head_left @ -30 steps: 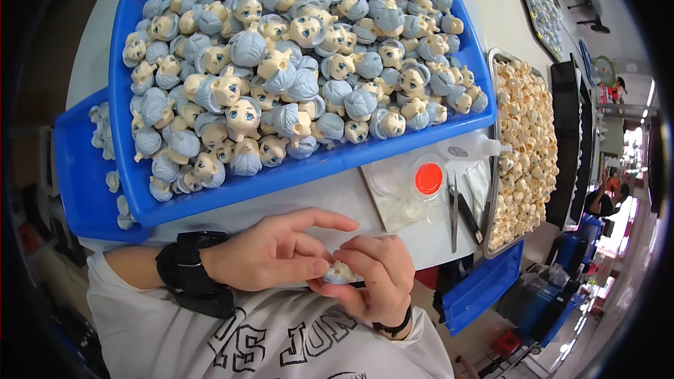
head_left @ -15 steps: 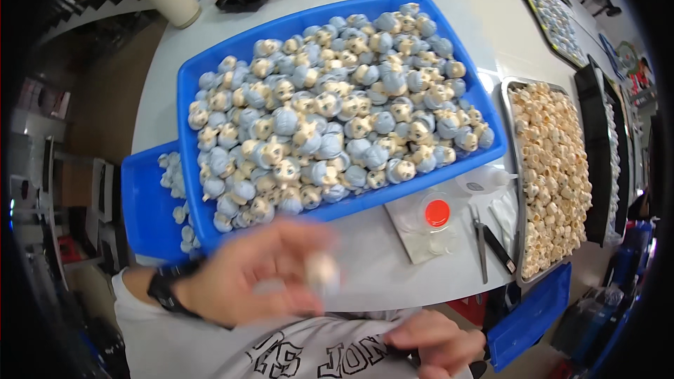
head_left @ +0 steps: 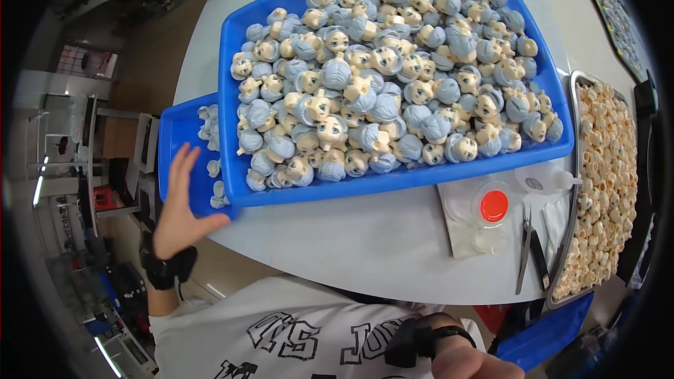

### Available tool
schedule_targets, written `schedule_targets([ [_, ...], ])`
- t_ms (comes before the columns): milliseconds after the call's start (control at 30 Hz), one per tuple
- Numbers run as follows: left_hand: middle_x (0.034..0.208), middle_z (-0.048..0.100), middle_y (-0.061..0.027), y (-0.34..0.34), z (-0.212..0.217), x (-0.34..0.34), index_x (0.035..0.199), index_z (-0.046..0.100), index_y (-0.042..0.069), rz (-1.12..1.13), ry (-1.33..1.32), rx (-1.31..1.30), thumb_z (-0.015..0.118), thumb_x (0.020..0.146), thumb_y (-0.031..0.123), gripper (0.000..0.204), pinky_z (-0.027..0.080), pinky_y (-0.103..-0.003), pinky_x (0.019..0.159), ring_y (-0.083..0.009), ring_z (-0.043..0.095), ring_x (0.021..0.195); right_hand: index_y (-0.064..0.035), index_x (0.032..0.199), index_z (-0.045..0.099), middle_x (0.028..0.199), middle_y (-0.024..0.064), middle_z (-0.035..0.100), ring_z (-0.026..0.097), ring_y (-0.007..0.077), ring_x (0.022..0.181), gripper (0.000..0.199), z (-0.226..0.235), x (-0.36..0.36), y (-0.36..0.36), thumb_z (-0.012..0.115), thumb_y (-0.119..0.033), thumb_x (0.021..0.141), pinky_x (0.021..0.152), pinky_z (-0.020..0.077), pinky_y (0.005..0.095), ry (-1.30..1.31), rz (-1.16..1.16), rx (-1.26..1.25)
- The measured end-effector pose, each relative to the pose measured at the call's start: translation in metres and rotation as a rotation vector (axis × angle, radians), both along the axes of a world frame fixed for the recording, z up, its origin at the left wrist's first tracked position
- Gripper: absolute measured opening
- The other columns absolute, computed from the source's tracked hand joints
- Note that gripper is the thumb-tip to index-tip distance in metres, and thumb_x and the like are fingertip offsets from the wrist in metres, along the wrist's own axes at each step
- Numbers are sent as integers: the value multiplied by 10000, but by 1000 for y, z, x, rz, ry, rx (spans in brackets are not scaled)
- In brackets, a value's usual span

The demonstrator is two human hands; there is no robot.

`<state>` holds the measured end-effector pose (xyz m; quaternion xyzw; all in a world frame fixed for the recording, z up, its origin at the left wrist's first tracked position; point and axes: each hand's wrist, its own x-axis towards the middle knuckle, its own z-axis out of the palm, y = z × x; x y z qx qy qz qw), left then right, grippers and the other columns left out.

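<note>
Head view: the left hand (head_left: 180, 221) reaches up at the desk's left corner, its grip released — fingers extended toward a shallow blue tray (head_left: 182, 125), thumb spread out to the right. The fingers overlap the tray's lower left part; whether they touch it I cannot tell. Pale blue doll hair pieces (head_left: 208, 126) lie along the tray's right side, beside a large blue tub (head_left: 400, 186). That tub stands on the white desk (head_left: 337, 238), heaped with doll heads (head_left: 385, 60) that have cream faces, blue eyes and pale blue hair, turned every which way.

The right hand (head_left: 477, 366) is low at the bottom edge, partly cut off — I cannot tell whether its grip is clenched, released or grasping something. It is near the front of the person's white shirt (head_left: 302, 309), well apart from the tub.

Right of centre on the desk, just below the tub, are a red disc (head_left: 494, 206) over clear round containers (head_left: 489, 241), a white squeeze bottle (head_left: 547, 180), metal tweezers (head_left: 524, 260) and a slim black tool (head_left: 540, 260). Farther right, a metal tray (head_left: 575, 98) holds many small cream hollow parts (head_left: 604, 182).
</note>
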<state>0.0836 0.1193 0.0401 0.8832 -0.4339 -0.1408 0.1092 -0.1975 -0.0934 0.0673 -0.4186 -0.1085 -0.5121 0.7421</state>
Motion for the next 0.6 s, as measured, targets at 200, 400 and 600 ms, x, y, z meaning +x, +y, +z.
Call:
schedule_targets([
  [200, 1144, 449, -187, -24, -33, -29, 1108, 442, -36, 20, -116, -245, 708, 694, 238, 563, 386, -383, 878, -335, 459, 1033, -107, 981, 431, 926, 73, 579, 474, 262, 943, 103, -8, -7, 2, 388, -192, 942, 722, 428, 383, 133, 43, 150],
  [400, 955, 466, -142, -21, -45, -26, 951, 479, -15, 59, -76, -329, 711, 669, 197, 423, 423, -345, 701, -290, 491, 803, -129, 1021, 450, 907, 87, 565, 474, 265, 912, 162, -31, 4, 3, 519, -75, 885, 754, 434, 341, 85, 104, 60],
  [600, 873, 476, -129, -22, -43, -26, 867, 483, -5, 47, -117, -383, 694, 664, 167, 339, 426, -333, 671, -280, 502, 767, -119, 1009, 446, 859, 111, 581, 486, 253, 831, 120, -32, 4, 3, 483, -83, 901, 727, 425, 337, 170, 210, 21],
])
